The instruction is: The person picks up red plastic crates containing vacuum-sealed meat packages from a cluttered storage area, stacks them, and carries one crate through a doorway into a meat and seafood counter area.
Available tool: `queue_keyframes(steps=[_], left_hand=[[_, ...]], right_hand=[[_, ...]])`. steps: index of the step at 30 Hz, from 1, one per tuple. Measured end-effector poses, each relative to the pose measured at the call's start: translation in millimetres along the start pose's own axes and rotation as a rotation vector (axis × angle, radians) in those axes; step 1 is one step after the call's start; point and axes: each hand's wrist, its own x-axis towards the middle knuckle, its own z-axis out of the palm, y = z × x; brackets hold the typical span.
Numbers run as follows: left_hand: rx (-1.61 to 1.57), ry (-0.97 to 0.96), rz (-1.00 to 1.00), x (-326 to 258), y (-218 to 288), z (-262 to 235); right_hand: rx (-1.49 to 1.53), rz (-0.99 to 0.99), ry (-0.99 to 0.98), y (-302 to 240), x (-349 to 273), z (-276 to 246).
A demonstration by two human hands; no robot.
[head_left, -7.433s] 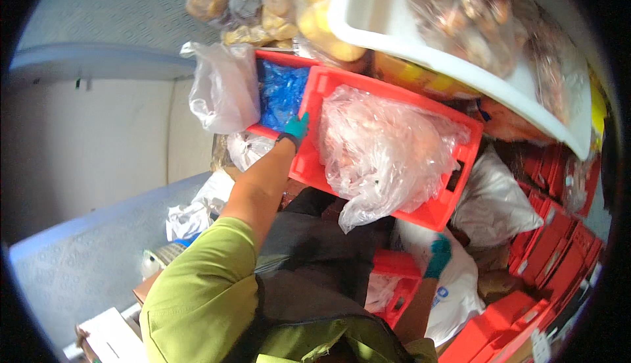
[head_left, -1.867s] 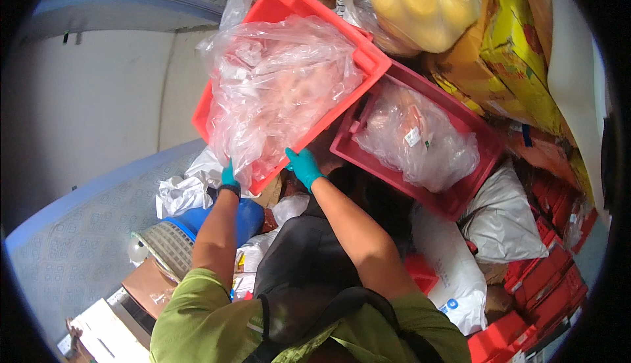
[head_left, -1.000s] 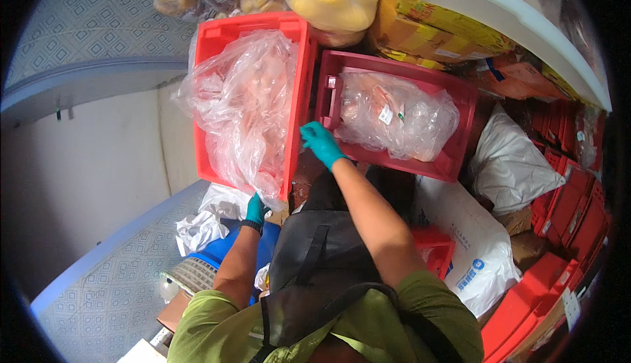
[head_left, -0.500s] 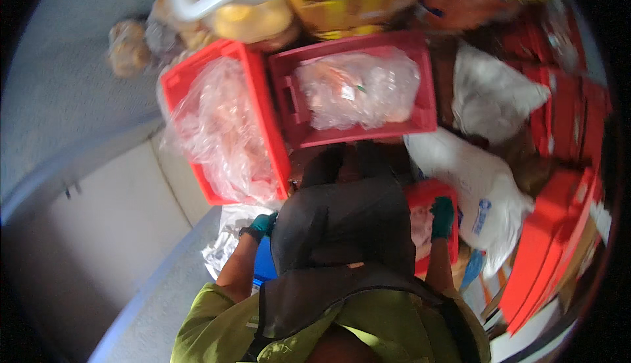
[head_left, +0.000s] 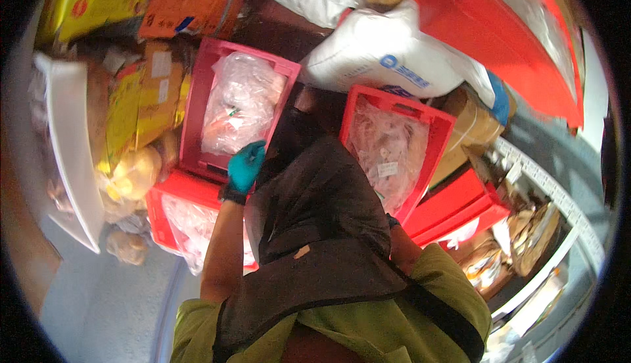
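My left hand (head_left: 246, 166), in a teal glove with a dark band at the wrist, is in front of the near right corner of a magenta crate (head_left: 190, 110). Its fingers are loosely bent and slightly apart, and nothing shows in them. In that crate lies a clear plastic bag (head_left: 246, 93) with pale orange contents. My right hand (head_left: 393, 221) is almost wholly hidden behind my dark apron, beside the near end of a red crate (head_left: 440, 133). Inside this crate is a clear bag (head_left: 388, 152) of pinkish contents with a white label.
Another red crate (head_left: 158, 212) with bagged pink contents sits at the left. A large white sack (head_left: 374, 50) lies beyond the right crate. Yellow boxes (head_left: 138, 113) and a white bin (head_left: 69, 146) stand farther left. A white-framed rack (head_left: 559, 198) is at the right.
My view has turned to the right, so the crates appear farther left. My left hand has come up beside the magenta crate. My right hand has passed behind the apron.
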Motion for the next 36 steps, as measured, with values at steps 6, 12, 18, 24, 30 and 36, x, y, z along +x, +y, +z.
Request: queue_keyframes(steps=[6, 12, 18, 24, 30, 36], left_hand=[[0.161, -0.235, 0.520, 81.7, 142.7, 80.1], [0.175, -0.191, 0.518, 83.3, 151.8, 164.1], [0.304, -0.006, 0.312, 105.9, 124.7, 171.2], [0.362, -0.029, 0.797, 141.4, 166.3, 223.4], [0.363, -0.321, 0.759, 168.8, 181.9, 279.6], [0.536, -0.318, 0.643, 174.3, 191.2, 309.9]], right_hand=[[0.332, -0.032, 0.103, -59.0, -36.2, 85.6], [0.451, 0.062, 0.282, -19.3, -36.2, 124.9], [0.360, 0.615, 0.336, 59.7, -67.9, 132.0], [1.879, 0.547, 0.276, 48.5, -57.9, 173.5], [1.864, 0.372, 0.363, 47.9, -31.9, 190.1], [1.774, 0.506, 0.352, 50.4, -29.0, 186.4]])
